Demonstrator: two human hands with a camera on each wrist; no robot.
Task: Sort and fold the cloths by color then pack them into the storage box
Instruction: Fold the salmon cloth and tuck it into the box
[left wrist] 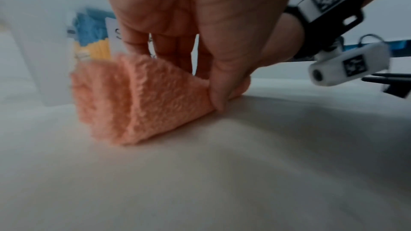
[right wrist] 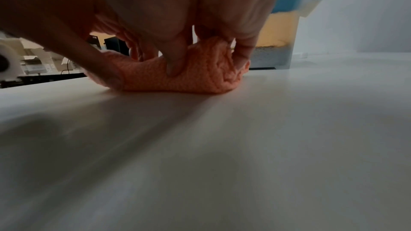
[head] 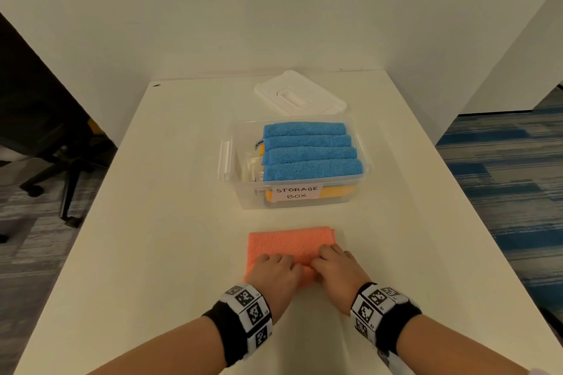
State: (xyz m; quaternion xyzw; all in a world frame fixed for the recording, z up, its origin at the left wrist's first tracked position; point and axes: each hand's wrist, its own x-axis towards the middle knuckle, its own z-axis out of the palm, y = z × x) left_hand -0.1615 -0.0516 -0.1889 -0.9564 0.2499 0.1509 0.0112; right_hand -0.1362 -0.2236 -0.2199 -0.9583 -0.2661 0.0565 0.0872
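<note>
An orange cloth [head: 289, 242] lies folded on the white table [head: 170, 253], just in front of the clear storage box [head: 246, 195]. My left hand [head: 274, 268] pinches its near edge between thumb and fingers, and the cloth [left wrist: 155, 97] is lifted into a fold there. My right hand [head: 332, 262] grips the near right part of the cloth [right wrist: 200, 75], fingers curled into it. Inside the box, several rolled blue cloths [head: 307, 151] lie over yellow cloths [head: 338, 190].
The box's white lid [head: 300, 93] lies behind the box near the wall. An office chair [head: 51, 143] stands off the table's left side. Carpeted floor [head: 515, 179] shows to the right of the table edge.
</note>
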